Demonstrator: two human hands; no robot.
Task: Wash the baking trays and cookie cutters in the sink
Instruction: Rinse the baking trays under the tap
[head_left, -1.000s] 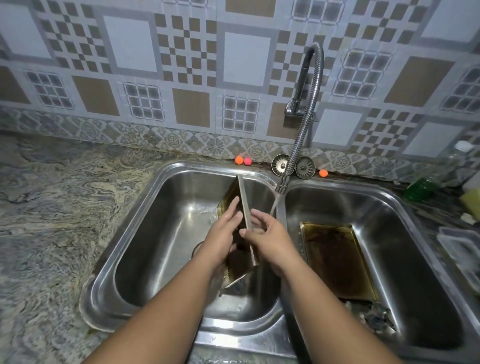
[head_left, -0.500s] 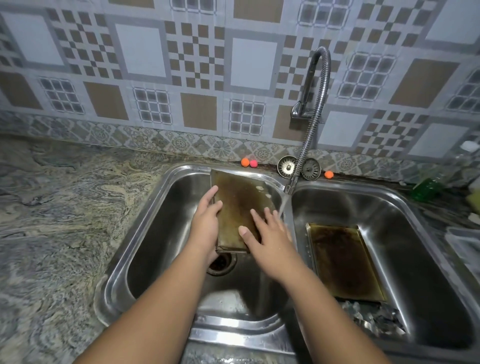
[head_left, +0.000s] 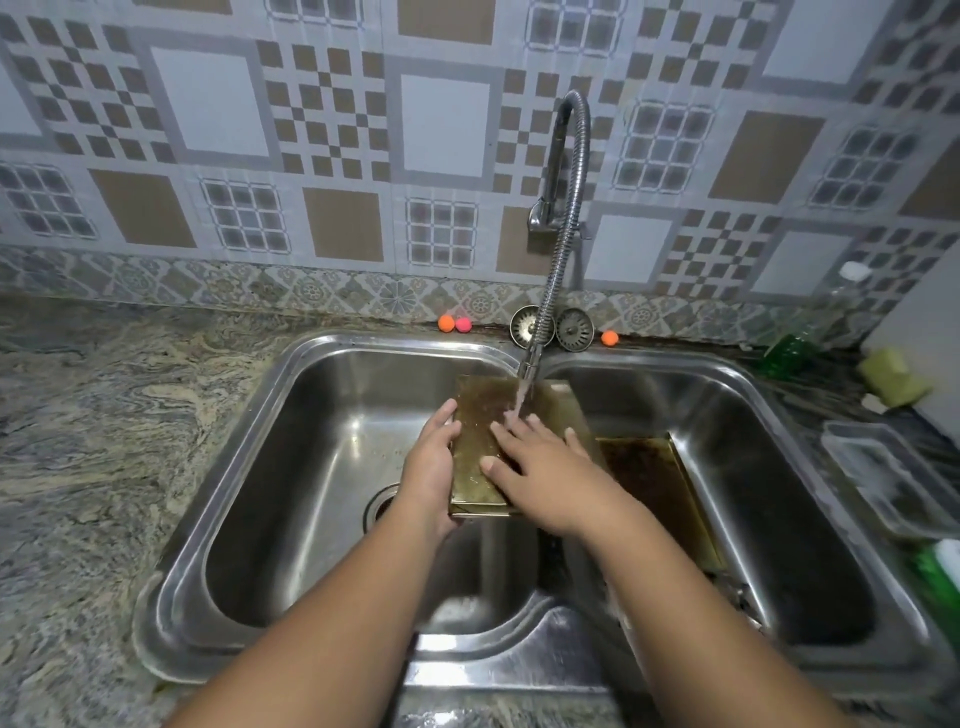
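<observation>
From the head camera, the left hand (head_left: 428, 467) grips the left edge of a stained baking tray (head_left: 475, 452), fingers curled around its rim, holding it tilted over the left basin of the double sink (head_left: 291, 395), likely so water runs off. The right hand (head_left: 540, 467) lies flat on the tray, fingers spread, rubbing under the stream from the flexible tap (head_left: 563, 223). A second tray (head_left: 654, 483) waits in the right basin. No readable writing shows.
</observation>
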